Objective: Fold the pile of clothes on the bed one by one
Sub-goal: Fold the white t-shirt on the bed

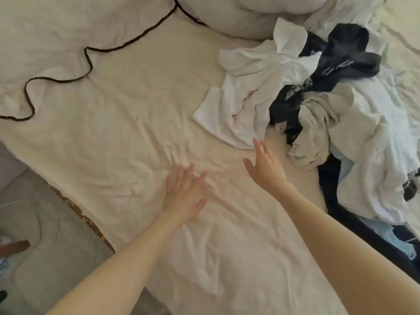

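Observation:
A jumbled pile of clothes (329,114) lies on the right side of the bed (127,123). Nearest me in it is a crumpled white garment (241,94); behind it are a dark navy printed garment (336,60), a beige frayed one (318,128) and pale blue and white pieces. My left hand (185,193) lies flat on the wrinkled cream sheet, fingers straight and spread. My right hand (264,165) hovers with fingers straight, its fingertips just below the white garment's lower edge. Neither hand holds anything.
A black cord (87,57) snakes across the upper left of the bed. Pillows (238,14) sit at the top. The bed's left edge drops to a tiled floor (45,235), where a brown wooden piece (16,246) shows.

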